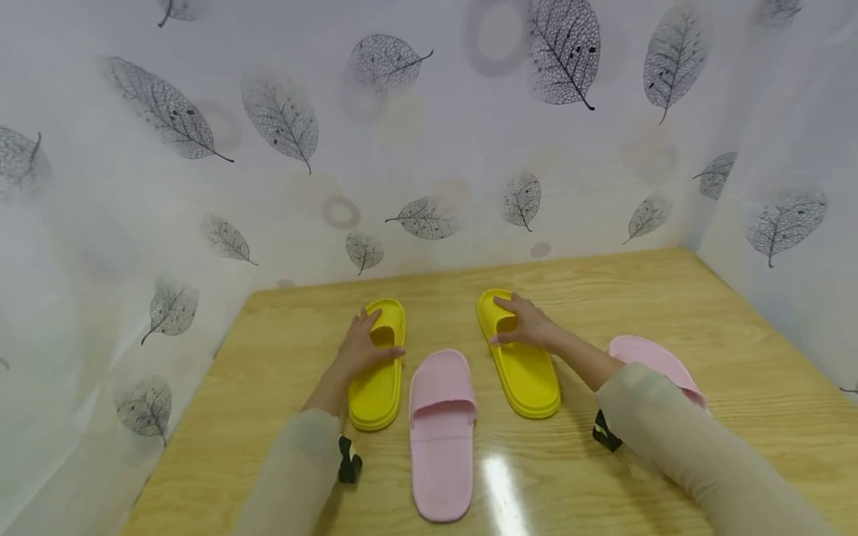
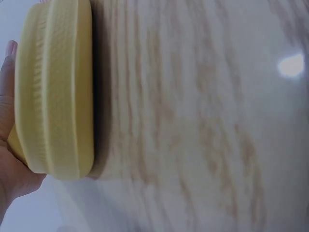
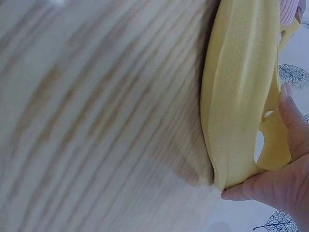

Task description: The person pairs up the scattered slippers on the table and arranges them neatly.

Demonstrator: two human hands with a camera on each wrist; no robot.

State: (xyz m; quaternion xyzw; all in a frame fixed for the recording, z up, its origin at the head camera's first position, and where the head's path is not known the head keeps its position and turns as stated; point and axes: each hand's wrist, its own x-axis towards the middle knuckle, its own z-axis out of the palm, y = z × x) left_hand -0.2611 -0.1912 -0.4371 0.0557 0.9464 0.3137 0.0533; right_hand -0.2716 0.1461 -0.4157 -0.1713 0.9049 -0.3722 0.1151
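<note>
Two yellow slippers lie on a wooden table, toes toward the back. My left hand (image 1: 362,348) spans the left yellow slipper (image 1: 375,402) near its strap, thumb on its right edge and fingers at its left side. On the right yellow slipper (image 1: 532,383), my right hand (image 1: 531,327) grips across the strap, with fingertips and thumb toward its left edge. The left wrist view shows the heel end of a yellow slipper (image 2: 58,96) with part of the hand beside it. A yellow slipper's thick sole (image 3: 236,106) stands near my thumb and a finger in the right wrist view.
A pink slipper (image 1: 442,447) lies between the yellow ones, nearer the front. Another pink slipper (image 1: 646,353) is partly hidden behind my right forearm. The wooden table (image 1: 288,461) meets a leaf-printed curtain (image 1: 456,149) at its back and sides.
</note>
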